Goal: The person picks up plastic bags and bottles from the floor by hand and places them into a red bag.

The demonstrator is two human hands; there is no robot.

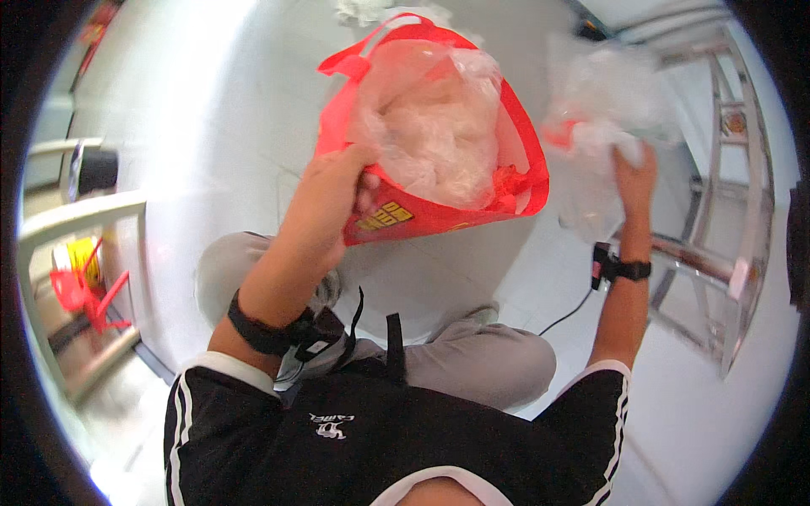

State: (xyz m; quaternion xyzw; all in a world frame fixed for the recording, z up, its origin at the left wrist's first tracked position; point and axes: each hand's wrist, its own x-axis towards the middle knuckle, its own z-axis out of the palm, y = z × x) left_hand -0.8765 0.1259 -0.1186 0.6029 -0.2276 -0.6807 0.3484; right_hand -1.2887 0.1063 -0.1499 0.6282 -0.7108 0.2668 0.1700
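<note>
My left hand (348,183) grips the near left rim of a red tote bag (436,221) with yellow writing on its side. The bag's mouth faces up and shows crumpled clear plastic bags (436,126) inside. One red handle loop stands up at the far rim. Out to the right, my right hand (636,167) holds a bunched clear plastic bag (620,88), blurred, with a small red patch on it. That plastic is apart from the red tote. Both my forearms wear black straps with small devices.
At the right stands a metal ladder (728,265). A pale frame (82,215) with red and yellow items (88,284) behind it is at the left. White crumpled material (361,9) lies on the tiled floor (253,126) beyond the tote. My legs are folded below it.
</note>
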